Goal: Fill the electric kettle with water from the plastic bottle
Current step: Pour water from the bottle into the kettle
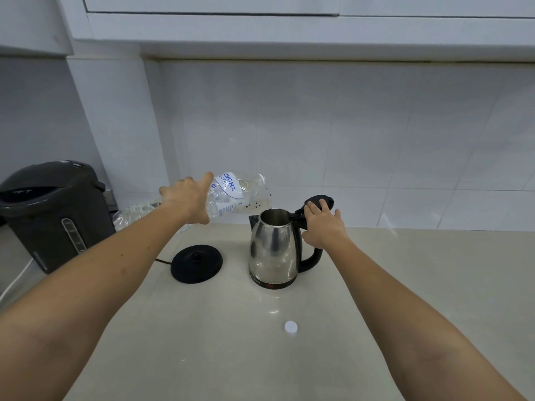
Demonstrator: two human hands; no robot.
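A steel electric kettle (273, 250) with a black handle stands on the beige counter, its black lid (318, 202) flipped up and back. My right hand (324, 227) rests on the top of the handle, fingers touching the raised lid. My left hand (188, 199) grips a clear plastic bottle (231, 193) with a white and blue label, held nearly level with its open neck to the right, above the kettle's mouth. A thin stream of water falls from the neck into the kettle.
The kettle's black round base (197, 263) lies left of it, its cord running left. A dark hot-water dispenser (52, 215) stands at far left. The white bottle cap (290, 327) lies on the counter (434, 285) in front of the kettle. A white power strip (254, 204) sits against the tiled wall.
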